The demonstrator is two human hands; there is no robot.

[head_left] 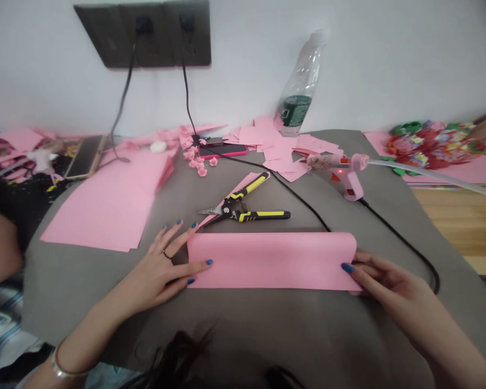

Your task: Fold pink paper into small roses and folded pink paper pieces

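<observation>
Nearest my camera, loose dark hair (178, 359) hung along the bottom of the view, and just past it the hands held a pink paper sheet (271, 262) by its two short ends, the sheet curved over and lying on the grey surface (76, 292). My left hand (157, 270) was spread wide, its blue-nailed fingers (186, 265) on the sheet's left end; my right hand (389, 286) closed narrowly on the right end. Just beyond the sheet, yellow-and-black wire snips (243, 213) lay on a narrow pink strip (227, 200). To the right stood a pink hot glue gun (348, 175), its red light lit and its black cord (405, 243) trailing near my right hand. Farther back I saw scattered pink squares (267, 140), a phone in a pink case (222, 149) and a plastic bottle (299, 86). A stack of pink sheets (105, 200) lay left, beside another person's arm (0, 243), and colourful paper flowers (429, 143) lay right.
</observation>
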